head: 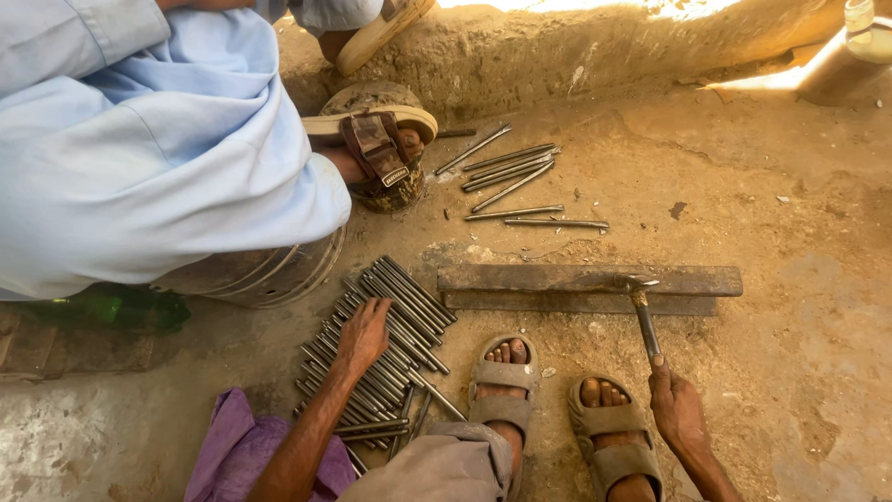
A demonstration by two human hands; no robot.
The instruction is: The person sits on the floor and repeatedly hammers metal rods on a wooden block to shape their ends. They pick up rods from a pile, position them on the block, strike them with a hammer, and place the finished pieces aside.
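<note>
Left hand (362, 336) is pressing flat on near-left pile of thin grey metal rods (386, 344); right hand (676, 409) is gripping steel-headed hammer (641, 311) resting on rusty flat iron bar (590, 288).

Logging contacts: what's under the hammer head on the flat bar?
The hammer, held in the right hand, has its head resting on the flat steel bar. No rod shows beside the head; the spot directly beneath it is covered. The left hand rests on the rod pile.

Left hand (363, 335): palm down, fingers spread, arm reaching forward.
Right hand (676, 406): closed in a grip, forearm angled inward.
</note>
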